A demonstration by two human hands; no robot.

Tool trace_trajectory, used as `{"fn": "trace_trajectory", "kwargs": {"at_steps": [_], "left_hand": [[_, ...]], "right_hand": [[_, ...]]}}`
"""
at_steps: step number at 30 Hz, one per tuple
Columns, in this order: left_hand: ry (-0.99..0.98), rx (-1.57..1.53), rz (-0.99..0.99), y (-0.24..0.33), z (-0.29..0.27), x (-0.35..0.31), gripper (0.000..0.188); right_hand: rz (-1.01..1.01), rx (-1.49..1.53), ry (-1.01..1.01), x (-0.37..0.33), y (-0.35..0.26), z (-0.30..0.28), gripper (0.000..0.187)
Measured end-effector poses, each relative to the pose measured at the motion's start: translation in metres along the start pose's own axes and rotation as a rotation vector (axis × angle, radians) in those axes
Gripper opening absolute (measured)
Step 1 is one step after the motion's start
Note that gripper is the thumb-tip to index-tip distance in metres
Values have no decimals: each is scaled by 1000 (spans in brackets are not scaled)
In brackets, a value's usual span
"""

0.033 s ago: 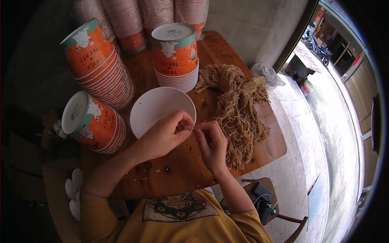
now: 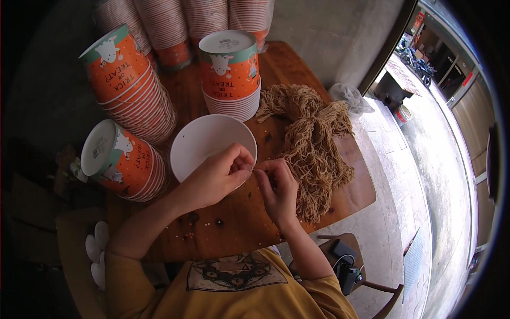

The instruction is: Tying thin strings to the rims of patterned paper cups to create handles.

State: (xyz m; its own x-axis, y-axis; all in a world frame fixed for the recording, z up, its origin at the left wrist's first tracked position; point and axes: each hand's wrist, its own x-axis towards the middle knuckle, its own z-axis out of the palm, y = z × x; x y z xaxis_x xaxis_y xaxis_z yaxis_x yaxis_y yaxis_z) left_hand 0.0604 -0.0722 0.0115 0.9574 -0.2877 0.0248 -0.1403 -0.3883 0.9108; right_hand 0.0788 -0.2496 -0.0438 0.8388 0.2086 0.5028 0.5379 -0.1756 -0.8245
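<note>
My left hand [image 2: 217,176] and my right hand [image 2: 278,189] meet fingertip to fingertip at the near right rim of a white-lined paper bucket [image 2: 199,139]. Both are closed in a pinch. What lies between the fingers is too small to make out. The bucket's open mouth faces me, and a tiny dark speck shows inside it. Right of my right hand lies a heap of tan cords [image 2: 316,159], bunched together near its upper part. Behind the bucket, a stack of upturned orange and green paper buckets [image 2: 229,72] stands on the wooden table [image 2: 239,234].
Two more bucket stacks, one tall [image 2: 125,74] and one short [image 2: 125,162], lean at the left. Wrapped bucket stacks [image 2: 162,26] line the back. Small beads [image 2: 191,235] lie scattered near the table's front. A chair [image 2: 345,252] holding black devices stands at the right.
</note>
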Motion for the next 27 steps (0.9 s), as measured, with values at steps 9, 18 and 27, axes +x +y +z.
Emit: {"fn": "trace_trajectory", "kwargs": {"at_steps": [9, 18, 27], "left_hand": [[207, 459, 257, 0, 0, -4, 8], [185, 322, 223, 3, 2, -1, 5], [183, 229, 174, 3, 2, 2, 4]], "right_hand": [[44, 30, -13, -4, 3, -1, 7], [15, 39, -18, -6, 3, -2, 7], [46, 83, -8, -11, 8, -7, 10]]}}
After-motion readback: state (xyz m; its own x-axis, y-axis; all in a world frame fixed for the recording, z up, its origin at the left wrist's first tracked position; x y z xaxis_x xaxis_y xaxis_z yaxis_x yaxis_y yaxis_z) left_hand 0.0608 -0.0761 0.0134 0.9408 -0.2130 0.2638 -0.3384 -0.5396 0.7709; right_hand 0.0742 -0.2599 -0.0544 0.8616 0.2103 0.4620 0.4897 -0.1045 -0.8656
